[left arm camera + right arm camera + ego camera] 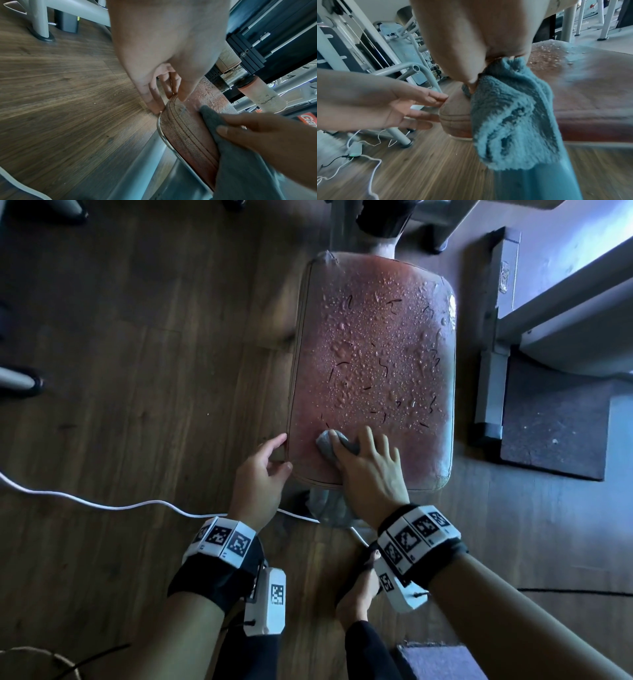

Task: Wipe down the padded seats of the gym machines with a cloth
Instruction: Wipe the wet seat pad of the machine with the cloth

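A red padded seat (373,344) fills the middle of the head view, covered in water droplets and several dark hair-like strands. My right hand (370,463) lies flat with fingers spread on the seat's near end and presses a grey-blue fluffy cloth (329,441) against it. Part of the cloth (510,115) hangs over the seat's front edge. My left hand (263,463) touches the seat's near left corner, fingers fairly straight along the side and thumb on the top edge. In the left wrist view its fingertips (154,108) rest against the seat's piped side (185,135).
Wood floor surrounds the seat. A white cable (102,501) runs across the floor at left to a small adapter (354,148). Grey machine frame (548,313) and a dark mat (555,422) stand close on the right. A roller pad (383,220) sits beyond the seat. My foot (356,594) is below.
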